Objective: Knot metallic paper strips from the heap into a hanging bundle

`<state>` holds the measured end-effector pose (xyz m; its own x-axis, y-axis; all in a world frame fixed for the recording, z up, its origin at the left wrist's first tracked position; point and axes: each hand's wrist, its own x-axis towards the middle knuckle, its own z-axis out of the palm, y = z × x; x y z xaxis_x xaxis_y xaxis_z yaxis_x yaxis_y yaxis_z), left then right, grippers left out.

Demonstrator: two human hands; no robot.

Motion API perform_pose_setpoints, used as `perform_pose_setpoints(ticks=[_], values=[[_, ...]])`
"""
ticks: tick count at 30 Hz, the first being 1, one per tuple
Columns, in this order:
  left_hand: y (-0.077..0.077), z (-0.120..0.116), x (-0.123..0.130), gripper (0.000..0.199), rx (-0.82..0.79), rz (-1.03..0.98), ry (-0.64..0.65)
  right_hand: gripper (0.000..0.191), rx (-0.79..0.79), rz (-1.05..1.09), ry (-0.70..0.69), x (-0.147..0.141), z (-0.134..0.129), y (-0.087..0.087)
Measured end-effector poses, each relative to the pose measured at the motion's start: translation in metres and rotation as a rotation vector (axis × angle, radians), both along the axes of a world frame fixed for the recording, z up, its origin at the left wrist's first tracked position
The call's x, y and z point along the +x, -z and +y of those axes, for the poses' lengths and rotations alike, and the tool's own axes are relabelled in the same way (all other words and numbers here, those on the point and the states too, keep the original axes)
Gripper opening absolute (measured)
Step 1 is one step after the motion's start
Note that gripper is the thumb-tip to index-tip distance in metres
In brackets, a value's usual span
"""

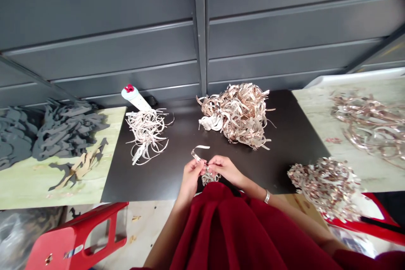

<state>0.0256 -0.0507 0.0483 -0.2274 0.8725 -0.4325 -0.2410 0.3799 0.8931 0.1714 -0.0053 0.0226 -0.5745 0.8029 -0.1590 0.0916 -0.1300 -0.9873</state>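
A grey ribbed metal wall (101, 38) fills the far side, and in front of it stands one black table top (180, 135) with two pale green boards at its sides. The left board (63, 187) holds a heap of dark grey cut-out shapes (66, 130) and a few tan cut-outs (79, 173); the right board (373, 173) holds a loose spread of shiny strips (367, 122). Two red stools sit low in view, one at lower left (76, 236) and one at right (373, 223), and the first bears a small sticker too small to read. The person's dark red top (240, 228) fills the bottom of the view. A speckled silver bunch of strips (325, 185) sits off the table's near right corner. On the table lie a large pile of metallic strips (236, 114) and a smaller pile of pale strips (147, 135), which touches a white bottle with a red cap (136, 98) lying tilted; no writing on it can be read. At the table's near edge, the left hand (190, 179) pinches a thin pale strip (199, 152) between fingers and thumb, just above a small curled bunch (209, 177). The right hand (224, 168), with a silver bangle (267, 196) at its wrist, has its fingers together beside that pinch; whether they clamp the strip, I cannot tell.
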Motion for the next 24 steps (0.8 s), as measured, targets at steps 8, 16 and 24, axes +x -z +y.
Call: perform_pose_setpoints(ticks=[8, 16, 24], values=[[-0.028, -0.007, 0.002, 0.042, -0.014, -0.101, 0.002, 0.023, 0.297, -0.01, 0.092, 0.01, -0.005, -0.029], [-0.041, -0.007, 0.009, 0.039, -0.047, -0.1, 0.062, 0.02, 0.668, -0.018, 0.057, 0.015, -0.004, -0.042], [-0.052, -0.012, 0.009, 0.025, 0.079, 0.206, 0.0, 0.017, 0.671, -0.103, 0.2, 0.011, -0.012, -0.055]])
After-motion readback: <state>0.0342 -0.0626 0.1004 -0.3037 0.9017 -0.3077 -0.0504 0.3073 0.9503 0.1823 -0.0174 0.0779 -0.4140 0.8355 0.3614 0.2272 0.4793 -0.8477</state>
